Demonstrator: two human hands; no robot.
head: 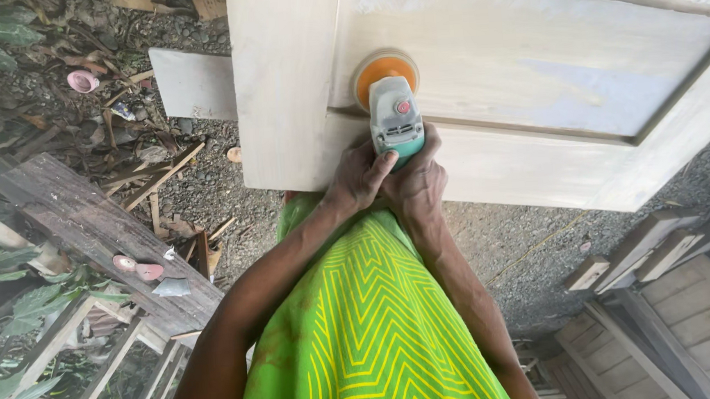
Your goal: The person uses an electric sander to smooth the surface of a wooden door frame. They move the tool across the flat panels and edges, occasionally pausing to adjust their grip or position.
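A pale unfinished wooden door point(282, 89) with a recessed panel lies flat in front of me. On it rests a teal and grey power sander point(396, 119) with a round orange sanding disc point(383, 69) at the panel's left edge. My left hand point(356, 177) and my right hand point(416, 183) both grip the sander's rear body, side by side, near the door's lower rail. My bright green patterned garment fills the lower middle.
A weathered wooden plank point(85, 220) with small pink discs on it runs along the left. Gravel ground point(522, 243) lies below the door. Wooden frames point(673, 303) stack at the lower right. A loose board point(192, 82) sticks out left of the door.
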